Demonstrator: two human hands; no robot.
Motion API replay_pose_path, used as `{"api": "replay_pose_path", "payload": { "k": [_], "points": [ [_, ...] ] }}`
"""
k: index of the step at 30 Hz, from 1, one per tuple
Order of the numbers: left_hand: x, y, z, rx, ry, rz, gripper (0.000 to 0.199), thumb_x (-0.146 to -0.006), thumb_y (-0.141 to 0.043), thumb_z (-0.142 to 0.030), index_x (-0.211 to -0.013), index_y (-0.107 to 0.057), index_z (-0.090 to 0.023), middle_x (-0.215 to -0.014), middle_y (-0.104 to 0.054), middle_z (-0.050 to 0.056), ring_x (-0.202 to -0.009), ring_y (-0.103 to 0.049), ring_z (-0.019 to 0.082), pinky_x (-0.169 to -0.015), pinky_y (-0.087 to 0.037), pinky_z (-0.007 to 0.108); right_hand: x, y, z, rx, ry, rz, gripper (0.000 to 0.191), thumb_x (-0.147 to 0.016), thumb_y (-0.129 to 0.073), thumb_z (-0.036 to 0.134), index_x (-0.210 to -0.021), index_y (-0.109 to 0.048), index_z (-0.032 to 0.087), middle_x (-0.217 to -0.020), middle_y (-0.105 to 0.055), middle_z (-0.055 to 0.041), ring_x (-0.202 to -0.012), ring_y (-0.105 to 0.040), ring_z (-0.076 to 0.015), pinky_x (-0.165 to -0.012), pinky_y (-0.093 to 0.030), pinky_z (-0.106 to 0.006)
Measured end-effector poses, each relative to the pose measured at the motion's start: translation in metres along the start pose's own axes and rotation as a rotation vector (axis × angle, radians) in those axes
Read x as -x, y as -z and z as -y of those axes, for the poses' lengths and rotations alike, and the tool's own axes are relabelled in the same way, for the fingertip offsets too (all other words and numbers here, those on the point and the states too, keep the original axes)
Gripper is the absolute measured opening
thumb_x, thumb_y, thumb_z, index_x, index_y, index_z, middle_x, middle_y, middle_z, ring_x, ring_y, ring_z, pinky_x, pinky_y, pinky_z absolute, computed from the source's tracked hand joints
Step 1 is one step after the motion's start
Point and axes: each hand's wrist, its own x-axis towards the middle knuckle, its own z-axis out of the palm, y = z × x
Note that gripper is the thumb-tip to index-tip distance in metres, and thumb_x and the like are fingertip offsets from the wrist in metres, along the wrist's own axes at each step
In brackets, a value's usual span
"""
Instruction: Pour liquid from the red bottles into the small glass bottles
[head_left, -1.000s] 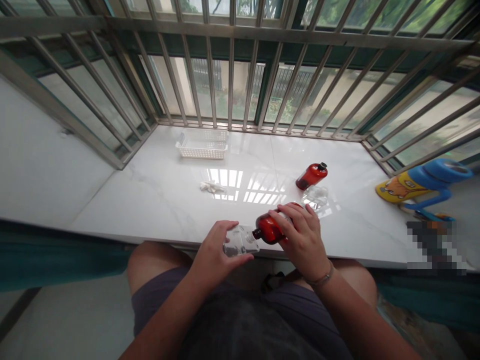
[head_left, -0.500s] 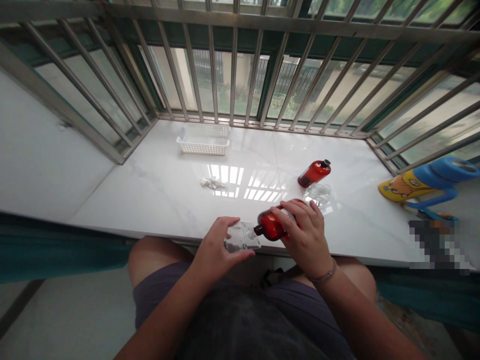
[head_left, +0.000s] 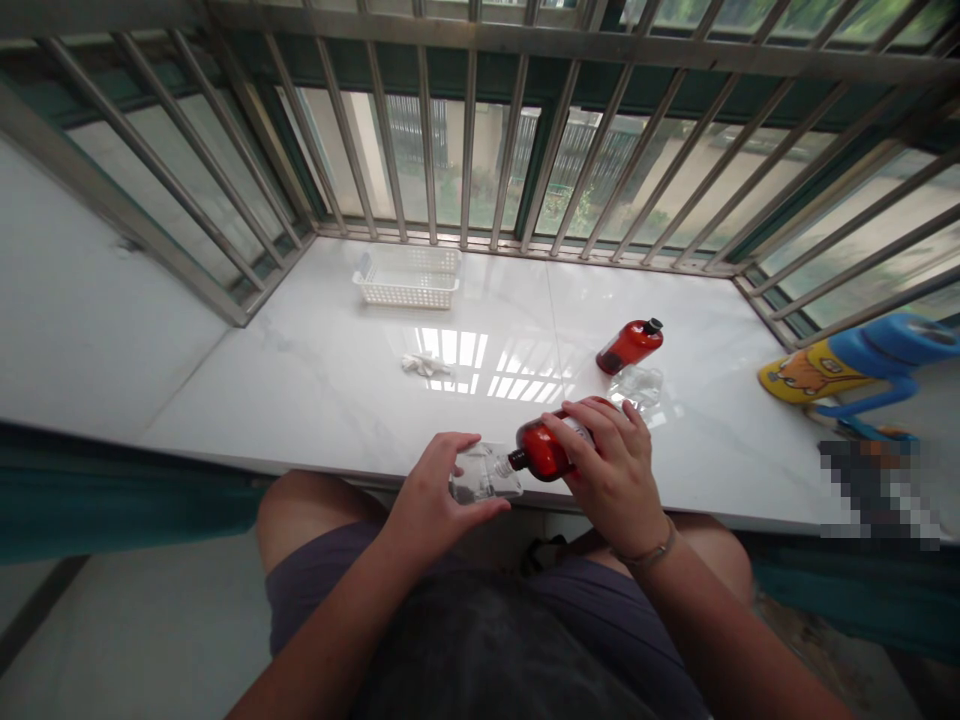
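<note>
Left hand (head_left: 433,490): grip closed around a clear plastic bottle (head_left: 484,476), held at the front edge of the marble desk (head_left: 300,400). Right hand (head_left: 613,470): grip closed around a red bottle (head_left: 544,450). Its long axis runs nearly level, dipping slightly leftward, with the dark neck pointing left, just beside the clear bottle's mouth. Farther along the desk: a second red bottle (head_left: 630,346) beside a clear plastic piece (head_left: 636,388), a crumpled white cloth (head_left: 425,365) and a white plastic basket (head_left: 407,278). Steel window bars (head_left: 465,130) stand beyond.
</note>
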Motion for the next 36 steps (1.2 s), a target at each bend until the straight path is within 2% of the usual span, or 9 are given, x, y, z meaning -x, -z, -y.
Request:
{"api": "replay_pose_path", "payload": {
  "k": [5, 12, 19, 36],
  "points": [
    [-0.0002, -0.0003, 0.0005, 0.004, 0.000, 0.001, 0.073, -0.078, -0.099, -0.035, -0.137, -0.058, -0.030, -0.134, -0.065, 0.006, -0.119, -0.068, 0.027, -0.091, -0.065, 0.040, 0.0001, 0.0009, 0.0002, -0.019, -0.011, 0.006, 0.069, -0.099, -0.069, 0.013, -0.158, -0.053, 0.044, -0.149, -0.066, -0.0050, -0.143, -0.057, -0.0358, -0.131, -0.028, -0.068],
    [-0.0004, -0.0005, 0.0005, 0.010, 0.006, 0.003, 0.075, -0.076, -0.100, -0.031, -0.138, -0.058, -0.030, -0.135, -0.064, 0.006, -0.116, -0.068, 0.026, -0.091, -0.064, 0.039, -0.0005, 0.0010, 0.0000, 0.017, 0.025, -0.003, 0.066, -0.099, -0.069, 0.013, -0.157, -0.054, 0.041, -0.147, -0.066, -0.0073, -0.143, -0.056, -0.0351, -0.130, -0.029, -0.066],
    [-0.0002, -0.0013, 0.0022, 0.008, -0.001, -0.007, 0.077, -0.074, -0.102, -0.029, -0.137, -0.059, -0.030, -0.133, -0.065, 0.004, -0.117, -0.067, 0.024, -0.090, -0.064, 0.037, -0.0026, -0.0001, 0.0023, 0.032, 0.048, -0.049, 0.053, -0.098, -0.074, 0.015, -0.147, -0.064, 0.030, -0.144, -0.068, -0.0104, -0.140, -0.058, -0.0338, -0.130, -0.030, -0.064],
    [-0.0008, -0.0006, 0.0012, 0.002, -0.008, -0.006, 0.074, -0.075, -0.100, -0.031, -0.137, -0.060, -0.029, -0.133, -0.065, 0.005, -0.114, -0.069, 0.025, -0.089, -0.064, 0.038, -0.0060, 0.0028, 0.0035, 0.037, 0.056, -0.059, 0.052, -0.098, -0.074, 0.014, -0.146, -0.064, 0.030, -0.143, -0.068, -0.0108, -0.138, -0.058, -0.0337, -0.129, -0.031, -0.064]
  ]
}}
